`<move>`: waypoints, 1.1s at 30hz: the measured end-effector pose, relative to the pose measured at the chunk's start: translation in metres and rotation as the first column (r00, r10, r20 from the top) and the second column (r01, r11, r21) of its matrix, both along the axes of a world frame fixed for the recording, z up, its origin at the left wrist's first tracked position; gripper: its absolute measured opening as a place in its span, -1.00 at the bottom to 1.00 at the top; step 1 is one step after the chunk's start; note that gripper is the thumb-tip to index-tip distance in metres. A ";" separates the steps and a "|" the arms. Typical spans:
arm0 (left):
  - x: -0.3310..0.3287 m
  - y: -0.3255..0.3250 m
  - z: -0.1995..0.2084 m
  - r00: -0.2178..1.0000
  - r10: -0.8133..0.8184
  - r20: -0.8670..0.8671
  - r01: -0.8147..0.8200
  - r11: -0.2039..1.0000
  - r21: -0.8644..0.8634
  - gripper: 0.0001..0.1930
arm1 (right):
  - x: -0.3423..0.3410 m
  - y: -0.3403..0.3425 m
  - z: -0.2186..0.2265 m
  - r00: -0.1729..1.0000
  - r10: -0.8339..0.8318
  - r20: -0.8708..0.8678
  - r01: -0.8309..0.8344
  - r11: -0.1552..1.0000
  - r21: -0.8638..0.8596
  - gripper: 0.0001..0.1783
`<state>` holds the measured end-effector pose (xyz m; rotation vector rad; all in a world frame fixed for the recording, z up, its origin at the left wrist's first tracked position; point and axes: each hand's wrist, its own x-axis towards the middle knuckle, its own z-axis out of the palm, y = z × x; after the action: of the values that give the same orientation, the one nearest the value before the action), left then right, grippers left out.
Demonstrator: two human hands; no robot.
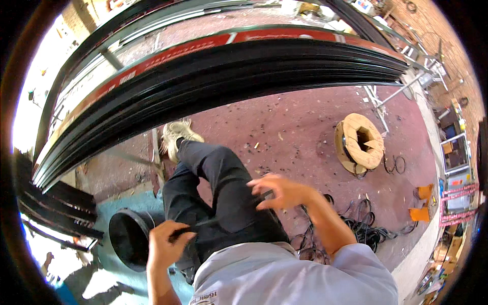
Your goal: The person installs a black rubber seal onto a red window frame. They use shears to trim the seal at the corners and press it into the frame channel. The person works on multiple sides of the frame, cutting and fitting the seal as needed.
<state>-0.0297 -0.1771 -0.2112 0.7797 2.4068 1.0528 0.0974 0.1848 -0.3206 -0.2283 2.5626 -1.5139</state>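
Note:
My left hand (pixel 166 243) is over my left thigh, its fingers closed round the end of a thin black strip (pixel 207 222). The strip lies across my dark trousers toward the right, and its middle is hard to make out against the cloth. Above my right knee, my right hand (pixel 282 191) has thumb and fingers curled about a short dark piece (pixel 267 193). Whether that piece is the strip's other end, I cannot tell. A black bucket (pixel 133 239) lies tipped beside my left hand, its opening facing left.
Long black bars (pixel 218 68) are stacked on a rack ahead of me. To the right stands a wooden cable spool (pixel 351 127). Tangled black cords (pixel 363 226) lie on the red floor near my right elbow. Orange pieces (pixel 421 213) sit by the right floor edge.

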 end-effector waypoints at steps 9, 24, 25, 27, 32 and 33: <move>0.003 0.054 0.016 0.974 -0.147 -0.172 0.168 0.979 0.118 -0.77 | -0.020 -0.059 0.075 0.991 0.131 0.017 -0.121 0.952 -0.280 -0.64; -0.030 -0.046 -0.026 0.999 0.033 -0.022 -0.034 0.998 -0.056 -0.85 | 0.024 0.016 0.046 0.964 -0.212 0.164 0.249 0.932 -0.262 -0.64; -0.031 -0.053 -0.021 0.998 0.033 -0.049 -0.036 0.997 -0.073 -0.86 | 0.021 0.018 0.049 0.968 -0.191 0.164 0.223 0.952 -0.212 -0.64; -0.037 -0.063 -0.015 0.998 0.054 -0.011 -0.055 0.997 -0.054 -0.85 | 0.019 0.017 0.048 0.971 -0.160 0.177 0.190 0.967 -0.172 -0.65; -0.037 -0.061 -0.016 0.972 0.064 0.227 -0.177 0.834 0.522 -0.77 | 0.015 0.008 0.025 0.956 -0.093 0.276 0.104 0.994 -0.026 -0.63; -0.038 -0.059 -0.032 0.947 -0.008 0.321 -0.229 0.683 0.693 -0.71 | 0.010 0.003 0.020 0.956 -0.072 0.285 0.083 0.996 -0.029 -0.64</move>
<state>-0.0676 -0.2356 -0.2429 0.6263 1.7487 2.0751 0.1073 0.1875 -0.3006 0.0820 2.3407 -1.5021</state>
